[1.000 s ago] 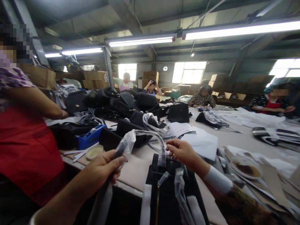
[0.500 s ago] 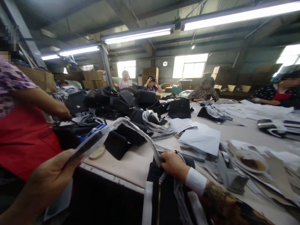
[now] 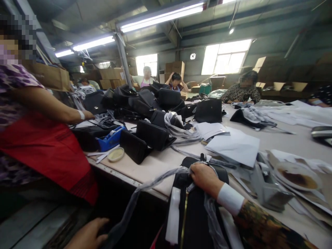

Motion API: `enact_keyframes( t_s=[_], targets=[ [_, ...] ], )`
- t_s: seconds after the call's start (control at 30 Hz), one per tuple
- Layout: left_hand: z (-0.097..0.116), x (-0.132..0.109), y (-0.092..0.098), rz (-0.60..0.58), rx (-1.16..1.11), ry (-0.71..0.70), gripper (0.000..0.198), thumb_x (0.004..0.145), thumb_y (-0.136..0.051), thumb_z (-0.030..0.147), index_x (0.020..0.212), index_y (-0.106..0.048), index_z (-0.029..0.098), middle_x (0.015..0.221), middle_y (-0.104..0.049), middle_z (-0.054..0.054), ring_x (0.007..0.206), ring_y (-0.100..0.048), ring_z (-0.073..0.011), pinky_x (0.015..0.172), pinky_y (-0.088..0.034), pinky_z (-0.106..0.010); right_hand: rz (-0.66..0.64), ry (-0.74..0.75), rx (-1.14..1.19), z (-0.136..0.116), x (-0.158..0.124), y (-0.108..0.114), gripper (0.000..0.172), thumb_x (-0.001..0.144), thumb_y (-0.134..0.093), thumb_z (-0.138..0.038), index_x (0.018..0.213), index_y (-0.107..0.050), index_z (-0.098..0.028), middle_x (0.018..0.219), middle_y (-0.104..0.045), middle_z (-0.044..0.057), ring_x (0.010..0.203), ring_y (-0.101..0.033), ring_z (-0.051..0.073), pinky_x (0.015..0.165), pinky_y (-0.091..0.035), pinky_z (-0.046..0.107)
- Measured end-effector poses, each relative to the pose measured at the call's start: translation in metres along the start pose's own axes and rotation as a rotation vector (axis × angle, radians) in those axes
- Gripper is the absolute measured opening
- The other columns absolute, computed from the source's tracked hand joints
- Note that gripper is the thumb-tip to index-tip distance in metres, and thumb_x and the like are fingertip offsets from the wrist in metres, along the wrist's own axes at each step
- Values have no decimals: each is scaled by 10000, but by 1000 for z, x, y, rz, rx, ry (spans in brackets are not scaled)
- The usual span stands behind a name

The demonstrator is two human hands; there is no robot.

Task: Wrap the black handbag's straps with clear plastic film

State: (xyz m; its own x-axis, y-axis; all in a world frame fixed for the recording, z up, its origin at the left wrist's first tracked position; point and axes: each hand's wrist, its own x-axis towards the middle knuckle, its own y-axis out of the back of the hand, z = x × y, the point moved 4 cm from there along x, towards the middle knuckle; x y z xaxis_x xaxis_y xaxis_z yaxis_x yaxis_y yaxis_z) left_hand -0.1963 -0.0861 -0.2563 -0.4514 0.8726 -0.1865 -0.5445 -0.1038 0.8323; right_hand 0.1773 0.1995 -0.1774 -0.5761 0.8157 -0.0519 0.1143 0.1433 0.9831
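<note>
A black bag [image 3: 195, 214] with a gold zipper and white foam strips stands at the table's front edge. At its top, my right hand [image 3: 206, 180] is closed around a plastic-wrapped strap [image 3: 153, 183]. From there the strap runs left and droops below the table edge. Low in the view, my left hand [image 3: 89, 235] is beside the strap's lower part, thumb and fingers apart, holding nothing that I can see. The strap's lower end leaves the bottom of the picture. A second wrapped strap [image 3: 212, 218] hangs down the bag's right side.
A pile of black bags [image 3: 145, 100] covers the table's back left. Nearer are a blue tape dispenser [image 3: 111, 138], a round dish [image 3: 116, 154], white paper sheets [image 3: 233, 145] and a grey tape dispenser [image 3: 272, 190]. A co-worker in a red apron [image 3: 49, 152] stands at left.
My left hand has dropped from a raised position and let go of the strap, which now droops. My right hand stays on the strap at the bag's top. The view has turned left.
</note>
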Motion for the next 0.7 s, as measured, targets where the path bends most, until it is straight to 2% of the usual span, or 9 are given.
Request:
enact_keyframes(
  t_s=[0.03, 0.13, 0.23, 0.3, 0.33, 0.4, 0.47, 0.6, 0.7],
  targets=[
    [23, 4, 0, 16, -52, -25, 405, 583, -772, 514, 878, -811, 239, 1015, -787, -115, 1081, -694, -419, 988, -539, -496, 3, 5, -3, -1, -1, -1, 196, 911, -536, -154, 914, -730, -123, 1008, -731, 146, 947, -694, 250, 797, -466, 314],
    [119, 20, -1, -5, -356, -231, 397, 845, -663, 504, 1133, -754, 247, 1172, -743, -96, 1127, -676, -306, 1024, -516, -401, 8, 23, -14, -4, -3, -2, 171, 903, -543, -147, 927, -710, -127, 1032, -715, 137, 960, -682, 245, 805, -458, 313],
    [212, 37, -17, -101, -527, -398, 396, 890, -646, 466, 1158, -730, 187, 1184, -720, -140, 1088, -670, -296, 944, -534, -379, 29, 32, -25, -7, -7, -2, 172, 913, -526, -142, 934, -697, -132, 1047, -701, 120, 987, -669, 233, 824, -451, 298],
    [252, 48, -38, -210, -542, -453, 427, 906, -613, 475, 1167, -707, 150, 1135, -717, -148, 1040, -658, -283, 887, -523, -360, 46, 35, -29, -6, -9, -1, 179, 923, -516, -146, 953, -693, -143, 1058, -697, 98, 1009, -663, 217, 845, -448, 278],
    [263, 53, -50, -254, -502, -457, 402, 901, -601, 488, 1063, -717, 138, 1019, -719, -126, 949, -650, -264, 835, -512, -346, 52, 34, -31, -5, -11, 0, 182, 928, -514, -150, 965, -692, -149, 1065, -697, 87, 1017, -662, 208, 855, -447, 268],
    [270, 63, -67, -343, -430, -439, 387, 863, -619, 525, 833, -674, 143, 769, -644, -51, 747, -583, -210, 693, -467, -305, 58, 25, -40, -2, -13, 0, 187, 940, -511, -164, 981, -693, -159, 1071, -701, 74, 1023, -665, 196, 861, -450, 255],
    [264, 68, -74, -440, -404, -420, 431, 825, -637, 581, 718, -589, 166, 627, -519, 15, 599, -480, -155, 559, -387, -265, 55, 10, -57, 1, -15, -1, 189, 949, -514, -192, 975, -700, -165, 1055, -707, 71, 1000, -678, 198, 833, -463, 263],
    [235, 66, -58, -706, -558, -311, 493, 818, -647, 656, 789, -546, 174, 603, -467, 50, 492, -376, -97, 447, -268, -216, 46, -6, -92, 0, -17, -3, 201, 955, -523, -238, 966, -713, -175, 1024, -721, 68, 942, -708, 226, 735, -476, 295],
    [217, 55, -39, -807, -659, -230, 497, 793, -724, 626, 832, -567, 156, 602, -498, 41, 476, -374, -83, 433, -245, -203, 39, -8, -108, -2, -16, -4, 227, 961, -499, -217, 954, -722, -177, 1006, -735, 78, 919, -721, 239, 711, -476, 307]
  ],
)
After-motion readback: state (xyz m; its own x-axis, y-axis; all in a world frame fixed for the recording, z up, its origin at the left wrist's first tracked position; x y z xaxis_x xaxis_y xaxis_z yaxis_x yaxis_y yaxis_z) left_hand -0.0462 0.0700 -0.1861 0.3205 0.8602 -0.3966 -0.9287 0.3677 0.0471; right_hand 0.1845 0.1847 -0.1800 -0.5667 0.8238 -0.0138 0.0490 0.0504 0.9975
